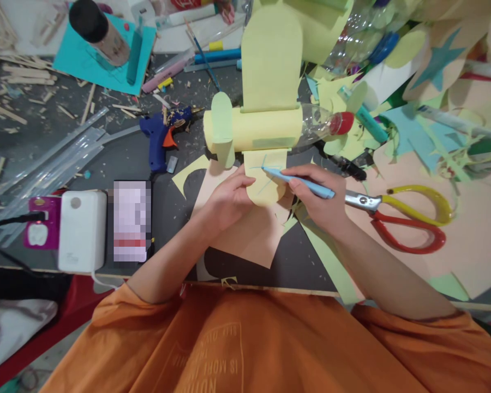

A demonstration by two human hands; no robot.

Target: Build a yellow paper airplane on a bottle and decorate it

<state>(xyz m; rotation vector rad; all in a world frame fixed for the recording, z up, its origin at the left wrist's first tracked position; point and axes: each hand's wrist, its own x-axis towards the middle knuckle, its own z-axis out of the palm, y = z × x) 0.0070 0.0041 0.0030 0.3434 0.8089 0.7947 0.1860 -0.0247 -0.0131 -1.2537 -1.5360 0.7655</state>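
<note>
A plastic bottle point(317, 120) with a red cap is wrapped in yellow paper. Rounded paper wings stick out from both sides, and a green paper strip point(222, 117) crosses its far-left end. My left hand point(233, 199) pinches the edge of the near paper wing point(265, 191), thumb on top and fingers beneath. In my right hand point(317, 196) is a slim light blue pen point(306, 184), its tip touching that wing where thin blue lines show. A pink paper sheet point(245, 237) lies under my hands.
Scissors point(409, 218) with yellow and red handles lie to the right, among paper scraps. On the left are a blue glue gun point(159, 136), clear glue sticks point(53, 169), a phone point(131, 221) and a white power bank point(82, 230). A black-capped bottle point(102, 35) stands behind.
</note>
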